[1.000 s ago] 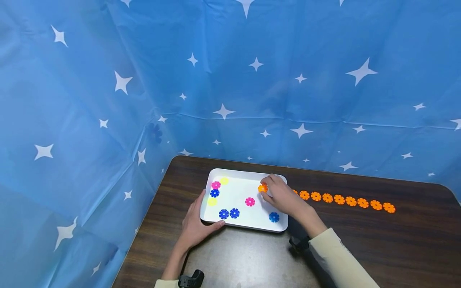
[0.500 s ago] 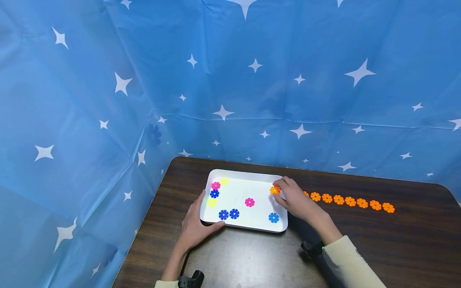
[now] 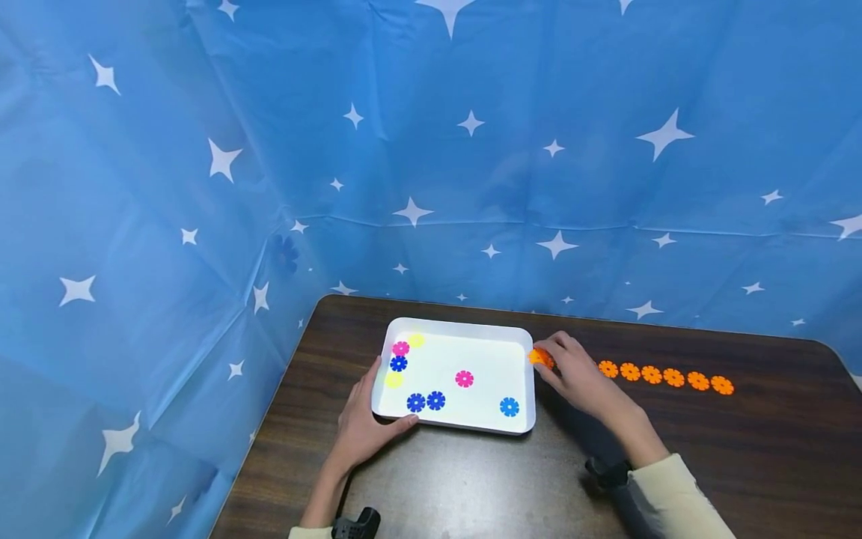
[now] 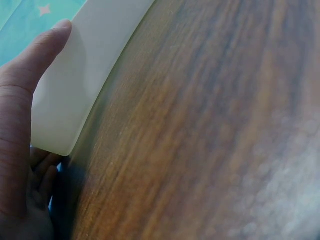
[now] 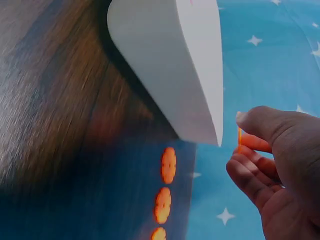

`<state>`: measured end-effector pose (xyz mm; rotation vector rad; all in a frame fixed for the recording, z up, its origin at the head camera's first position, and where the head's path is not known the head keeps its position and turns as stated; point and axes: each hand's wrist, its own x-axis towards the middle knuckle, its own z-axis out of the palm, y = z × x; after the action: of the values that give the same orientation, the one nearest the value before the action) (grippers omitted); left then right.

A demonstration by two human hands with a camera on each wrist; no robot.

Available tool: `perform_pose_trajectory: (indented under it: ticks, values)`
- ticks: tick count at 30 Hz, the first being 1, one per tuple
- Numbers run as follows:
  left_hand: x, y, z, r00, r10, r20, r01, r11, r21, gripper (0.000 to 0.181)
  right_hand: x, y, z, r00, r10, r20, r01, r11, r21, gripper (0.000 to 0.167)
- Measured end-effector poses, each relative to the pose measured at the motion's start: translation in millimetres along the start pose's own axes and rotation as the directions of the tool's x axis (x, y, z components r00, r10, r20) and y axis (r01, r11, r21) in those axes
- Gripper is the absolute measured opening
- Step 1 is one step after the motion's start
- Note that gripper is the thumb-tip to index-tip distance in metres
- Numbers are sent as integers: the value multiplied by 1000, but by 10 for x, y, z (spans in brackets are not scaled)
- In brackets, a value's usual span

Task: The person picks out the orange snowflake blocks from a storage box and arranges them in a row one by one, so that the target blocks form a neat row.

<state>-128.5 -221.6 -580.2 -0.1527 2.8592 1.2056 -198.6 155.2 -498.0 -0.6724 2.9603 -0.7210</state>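
A shallow white tray (image 3: pixel 485 334) lies on the table, holding several flower-shaped plastic discs: pink (image 3: pixel 464 379), yellow, dark blue (image 3: pixel 416 403) and lighter blue (image 3: pixel 509 407). At its near left corner my left hand (image 3: pixel 360 425) grips the tray, thumb along the front wall and fingers on the left side. In the left wrist view the thumb (image 4: pixel 37 60) presses the outer wall (image 4: pixel 90 65). My right hand (image 3: pixel 581 380) pinches an orange flower-shaped disc (image 3: pixel 537 357) by the tray's right rim. The right wrist view shows that disc (image 5: pixel 239 140) edge-on between thumb and fingers.
A row of several orange discs (image 3: pixel 651 375) runs along the table to the right of the tray; my right hand covers part of it. The brown wood-grain table (image 3: pixel 754 464) meets a blue star-patterned curtain (image 3: pixel 471 172) at the back and left.
My right hand has carried the orange disc rightward, from over the tray's inside to its right rim, covering more of the row. The left hand keeps its place on the tray.
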Motion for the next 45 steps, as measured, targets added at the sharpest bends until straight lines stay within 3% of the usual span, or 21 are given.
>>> perform_pose_trajectory:
  ticks: [24, 45]
  values:
    - [0, 2, 11, 1000, 3, -11, -3, 1000, 7, 121, -385, 482, -128, 996, 46, -72, -48, 998, -34, 35]
    - [-5, -9, 12, 1000, -1, -9, 1, 1000, -8, 121, -683, 893, -259, 986, 156, -53, -159, 985, -64, 38]
